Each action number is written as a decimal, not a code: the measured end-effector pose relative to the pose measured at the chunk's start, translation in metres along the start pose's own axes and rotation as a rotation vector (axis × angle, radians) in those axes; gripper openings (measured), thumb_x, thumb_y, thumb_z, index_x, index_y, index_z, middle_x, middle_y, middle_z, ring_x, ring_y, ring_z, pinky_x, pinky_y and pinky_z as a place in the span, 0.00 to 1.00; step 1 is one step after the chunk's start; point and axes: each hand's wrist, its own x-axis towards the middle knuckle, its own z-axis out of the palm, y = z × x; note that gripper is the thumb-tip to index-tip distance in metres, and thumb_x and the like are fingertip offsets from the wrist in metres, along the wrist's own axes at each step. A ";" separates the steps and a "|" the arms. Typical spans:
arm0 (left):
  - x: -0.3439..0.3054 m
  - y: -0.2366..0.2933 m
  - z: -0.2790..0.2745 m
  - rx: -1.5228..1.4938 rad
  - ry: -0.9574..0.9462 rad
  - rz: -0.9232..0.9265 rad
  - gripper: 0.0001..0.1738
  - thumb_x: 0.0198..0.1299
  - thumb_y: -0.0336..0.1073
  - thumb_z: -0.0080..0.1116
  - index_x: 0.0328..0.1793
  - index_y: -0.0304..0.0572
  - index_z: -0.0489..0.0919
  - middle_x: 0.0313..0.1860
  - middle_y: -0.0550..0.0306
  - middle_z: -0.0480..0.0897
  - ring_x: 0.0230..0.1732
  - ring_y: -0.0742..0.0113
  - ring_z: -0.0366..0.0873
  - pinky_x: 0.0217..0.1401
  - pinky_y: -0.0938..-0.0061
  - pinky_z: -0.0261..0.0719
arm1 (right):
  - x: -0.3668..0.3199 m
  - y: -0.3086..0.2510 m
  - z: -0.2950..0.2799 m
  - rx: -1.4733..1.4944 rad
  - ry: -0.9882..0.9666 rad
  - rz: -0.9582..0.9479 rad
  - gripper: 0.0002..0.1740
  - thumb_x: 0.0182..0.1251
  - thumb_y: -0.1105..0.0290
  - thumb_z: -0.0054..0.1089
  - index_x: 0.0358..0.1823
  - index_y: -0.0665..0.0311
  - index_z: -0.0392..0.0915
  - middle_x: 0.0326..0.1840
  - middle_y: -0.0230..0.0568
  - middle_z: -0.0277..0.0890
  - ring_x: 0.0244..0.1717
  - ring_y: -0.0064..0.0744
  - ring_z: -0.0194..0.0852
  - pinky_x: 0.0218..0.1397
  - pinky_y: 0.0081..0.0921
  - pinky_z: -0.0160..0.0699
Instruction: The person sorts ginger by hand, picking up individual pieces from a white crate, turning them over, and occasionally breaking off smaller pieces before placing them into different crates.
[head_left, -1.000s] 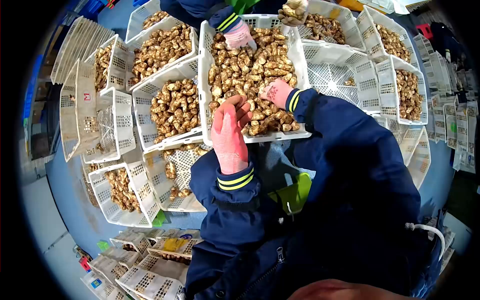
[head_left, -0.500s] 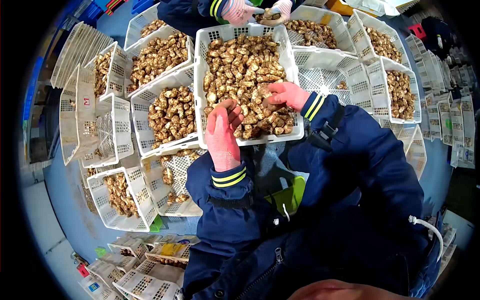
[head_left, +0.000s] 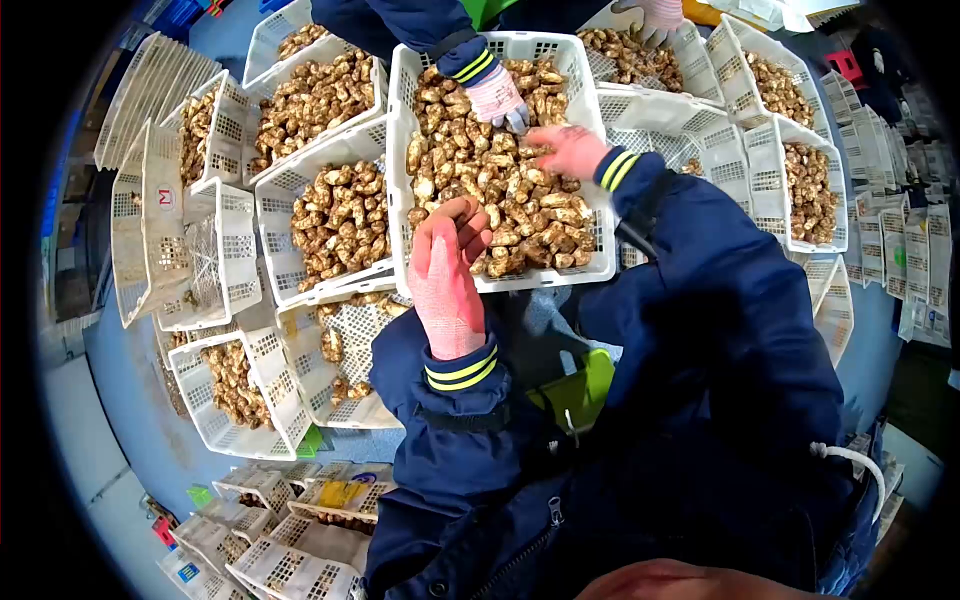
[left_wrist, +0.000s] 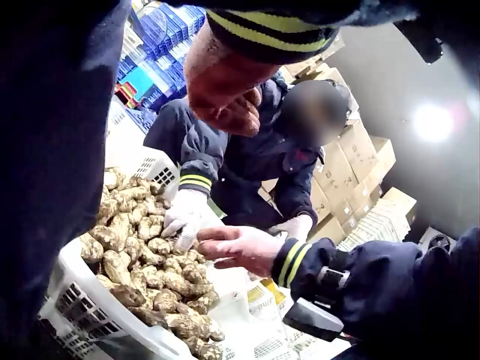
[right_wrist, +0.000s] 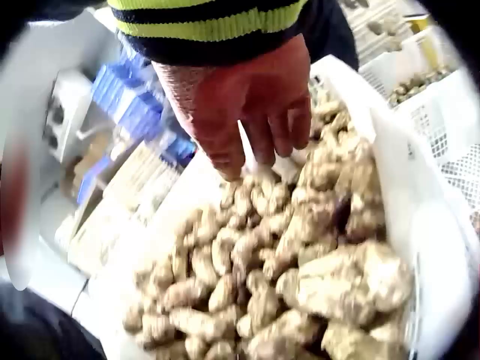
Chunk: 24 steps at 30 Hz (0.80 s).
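- Since the earlier frame, the right hand (head_left: 572, 152) is reaching farther up the white basket (head_left: 545, 280), while a gloved hand (head_left: 497, 98) of the person opposite is now dipping in from the far side. Their other hand (head_left: 658, 14) is hovering by a basket behind.
- The knobbly tubers (head_left: 485, 160) are lying heaped in the white basket; several are leaning close to its near rim.
- The right grip is hanging loose, fingers stretched out and seemingly holding nothing (contact with the tubers is staying unclear).
- The left hand (head_left: 450, 280) is hovering over the near-left corner, its fingers curving slackly, with no tuber showing in them.
- The likeliest trouble, I'm judging, is a clash: two people's fingers are nearly meeting over one patch, so they could be knocking each other or pinching the same piece.
- Dragging a piece from under the pile could be sending neighbours sliding, the shapes being so uneven.
- Sweeping pieces near the rim could be tipping one into a neighbouring basket (head_left: 725, 140) (rims are standing very close here).
- The left forearm, crossing the near rim, could be nudging the basket if its sleeve (head_left: 462, 372) is catching.
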 end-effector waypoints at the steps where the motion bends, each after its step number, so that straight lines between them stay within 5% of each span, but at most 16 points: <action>1: 0.000 0.000 -0.001 0.009 0.003 -0.005 0.23 0.62 0.46 0.48 0.52 0.30 0.68 0.47 0.47 0.74 0.45 0.60 0.75 0.49 0.70 0.74 | 0.018 0.006 0.035 -0.291 -0.115 -0.122 0.22 0.58 0.60 0.52 0.56 0.49 0.69 0.55 0.36 0.70 0.53 0.35 0.70 0.53 0.31 0.69; 3: 0.001 -0.001 -0.002 0.029 0.043 -0.021 0.24 0.62 0.46 0.48 0.52 0.29 0.68 0.47 0.46 0.74 0.45 0.60 0.75 0.49 0.70 0.75 | 0.020 -0.011 0.067 -0.693 -0.141 -0.321 0.15 0.52 0.63 0.56 0.44 0.51 0.75 0.42 0.36 0.74 0.51 0.33 0.69 0.54 0.32 0.64; 5: 0.001 -0.001 -0.003 0.030 0.012 0.011 0.24 0.62 0.46 0.48 0.52 0.29 0.68 0.46 0.46 0.74 0.45 0.60 0.75 0.49 0.70 0.74 | 0.032 -0.018 0.077 -0.842 -0.194 -0.253 0.11 0.52 0.63 0.54 0.38 0.52 0.77 0.40 0.32 0.75 0.49 0.32 0.69 0.51 0.32 0.63; 6: 0.000 -0.001 -0.003 0.027 0.020 -0.002 0.24 0.63 0.46 0.47 0.52 0.29 0.69 0.46 0.46 0.74 0.45 0.60 0.75 0.49 0.71 0.75 | 0.037 -0.012 0.076 -0.718 -0.119 -0.253 0.08 0.55 0.61 0.53 0.34 0.52 0.76 0.37 0.30 0.75 0.47 0.32 0.70 0.48 0.32 0.63; 10: -0.001 0.004 0.001 0.003 0.035 -0.012 0.22 0.63 0.44 0.47 0.51 0.29 0.69 0.46 0.47 0.75 0.44 0.61 0.75 0.47 0.72 0.75 | 0.014 -0.011 0.030 0.246 -0.067 -0.098 0.17 0.61 0.59 0.50 0.50 0.55 0.73 0.44 0.43 0.76 0.46 0.39 0.73 0.51 0.31 0.68; 13: 0.001 -0.002 0.000 0.015 0.027 -0.021 0.22 0.63 0.44 0.47 0.52 0.30 0.69 0.46 0.48 0.75 0.44 0.63 0.75 0.45 0.74 0.75 | -0.011 -0.027 0.000 0.870 -0.107 0.031 0.17 0.62 0.64 0.50 0.51 0.62 0.73 0.42 0.31 0.76 0.42 0.20 0.71 0.49 0.20 0.68; 14: 0.003 -0.006 -0.003 0.060 0.052 -0.061 0.22 0.63 0.44 0.47 0.53 0.31 0.69 0.46 0.49 0.75 0.44 0.65 0.75 0.44 0.75 0.76 | -0.018 -0.032 0.001 1.092 -0.055 -0.111 0.17 0.64 0.67 0.49 0.51 0.65 0.73 0.42 0.28 0.74 0.40 0.14 0.68 0.47 0.15 0.68; 19: 0.003 -0.024 0.002 0.151 0.000 -0.390 0.23 0.62 0.43 0.48 0.57 0.34 0.66 0.49 0.47 0.76 0.42 0.62 0.77 0.39 0.73 0.77 | -0.061 -0.069 -0.014 1.426 -0.054 -0.117 0.21 0.63 0.66 0.52 0.55 0.68 0.68 0.36 0.28 0.71 0.33 0.15 0.64 0.42 0.12 0.68; 22: 0.003 -0.027 0.003 0.148 -0.114 -0.411 0.21 0.62 0.41 0.47 0.55 0.34 0.67 0.41 0.49 0.79 0.39 0.64 0.78 0.38 0.74 0.78 | -0.064 -0.077 0.001 1.627 -0.167 -0.234 0.31 0.61 0.64 0.55 0.63 0.68 0.57 0.50 0.37 0.69 0.48 0.24 0.68 0.53 0.19 0.66; 24: 0.005 -0.030 0.000 0.180 -0.116 -0.379 0.19 0.62 0.40 0.48 0.54 0.34 0.68 0.40 0.51 0.79 0.38 0.65 0.78 0.37 0.75 0.78 | -0.077 -0.103 -0.011 1.501 -0.087 -0.288 0.34 0.58 0.64 0.58 0.63 0.68 0.56 0.53 0.42 0.69 0.55 0.30 0.67 0.58 0.25 0.65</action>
